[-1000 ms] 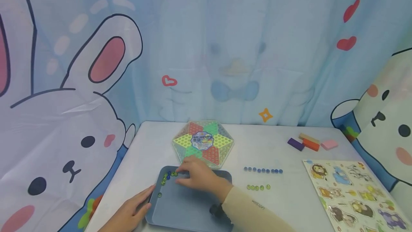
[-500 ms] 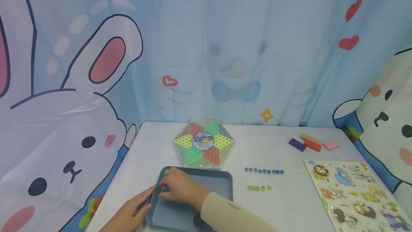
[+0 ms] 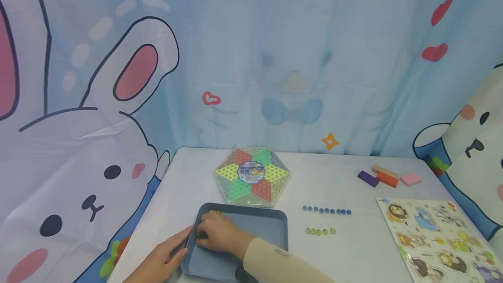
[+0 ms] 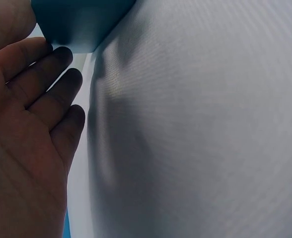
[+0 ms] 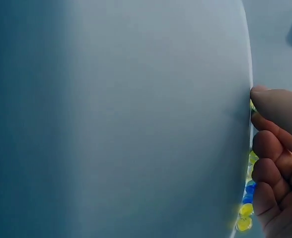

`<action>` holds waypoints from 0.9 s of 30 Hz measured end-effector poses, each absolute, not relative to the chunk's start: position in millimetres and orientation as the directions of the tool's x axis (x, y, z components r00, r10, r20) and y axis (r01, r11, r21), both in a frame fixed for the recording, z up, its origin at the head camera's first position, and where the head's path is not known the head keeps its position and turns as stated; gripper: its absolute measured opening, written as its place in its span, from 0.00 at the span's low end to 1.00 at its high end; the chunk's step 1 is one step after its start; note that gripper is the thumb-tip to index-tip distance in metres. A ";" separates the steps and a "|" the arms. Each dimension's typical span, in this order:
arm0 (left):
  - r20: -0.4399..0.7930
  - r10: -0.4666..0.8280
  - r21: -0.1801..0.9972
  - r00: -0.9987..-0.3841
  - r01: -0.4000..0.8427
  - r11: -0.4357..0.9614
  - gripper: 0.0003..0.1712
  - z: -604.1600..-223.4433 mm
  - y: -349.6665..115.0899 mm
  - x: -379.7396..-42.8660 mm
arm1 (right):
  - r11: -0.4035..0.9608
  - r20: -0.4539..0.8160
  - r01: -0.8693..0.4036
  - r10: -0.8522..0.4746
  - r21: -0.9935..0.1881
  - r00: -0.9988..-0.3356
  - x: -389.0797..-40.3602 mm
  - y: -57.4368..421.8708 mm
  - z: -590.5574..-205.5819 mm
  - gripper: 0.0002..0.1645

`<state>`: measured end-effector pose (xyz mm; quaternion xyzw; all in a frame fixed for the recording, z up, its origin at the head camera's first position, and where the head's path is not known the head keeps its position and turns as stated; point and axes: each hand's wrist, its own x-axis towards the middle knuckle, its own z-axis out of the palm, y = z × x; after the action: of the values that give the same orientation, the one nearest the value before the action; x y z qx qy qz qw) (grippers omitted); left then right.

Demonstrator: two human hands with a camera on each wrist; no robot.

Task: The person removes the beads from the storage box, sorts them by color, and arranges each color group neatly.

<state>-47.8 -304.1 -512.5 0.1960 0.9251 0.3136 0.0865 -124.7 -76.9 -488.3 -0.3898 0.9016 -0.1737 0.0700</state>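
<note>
A grey-blue tray [image 3: 265, 222] lies at the table's near side. Inside its left end, my right hand [image 3: 222, 232] reaches down, thumb and forefinger pinching a yellow-green marble [image 5: 253, 105] in the right wrist view. More marbles [image 5: 245, 210], yellow-green and blue, line the tray's wall beside the curled fingers; from the head they are mostly hidden under the hand. My left hand [image 3: 163, 254] is at the tray's left rim with fingers extended and nothing in them. The left wrist view has its fingers [image 4: 56, 94] near the tray's outer wall [image 4: 76, 25].
Right of the tray are a row of blue marbles [image 3: 327, 210] and a shorter row of yellow-green marbles [image 3: 318, 232]. Behind it lies a hexagonal Chinese checkers board [image 3: 251, 191]. Several coloured blocks [image 3: 387, 179] and an animal picture board [image 3: 440, 241] are farther right.
My right hand has moved left and down inside the tray from its back edge to the left wall, and now pinches a marble. The left hand keeps its place at the rim.
</note>
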 end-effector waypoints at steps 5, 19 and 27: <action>-0.033 0.418 0.618 -0.908 0.310 0.723 0.35 -513.4 -303.6 -48.2 | 0.633 0.007 -0.678 -0.729 -0.374 -0.684 -124.9 -76.2 -491.1 0.10; -0.097 0.427 0.651 -0.899 0.267 0.711 0.37 -511.1 -303.6 -49.2 | 0.570 0.205 -0.720 -0.709 -0.396 -0.675 -123.1 -47.5 -477.3 0.07; -0.109 0.421 0.641 -0.900 0.260 0.722 0.37 -506.8 -302.5 -48.4 | 0.567 0.282 -0.671 -0.624 -0.478 -0.729 -124.1 -6.2 -449.1 0.07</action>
<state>-48.4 -302.5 -506.8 0.1852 0.9196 0.3232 0.1244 -124.1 -6.2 -449.1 -0.3661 0.8843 -0.2869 -0.0406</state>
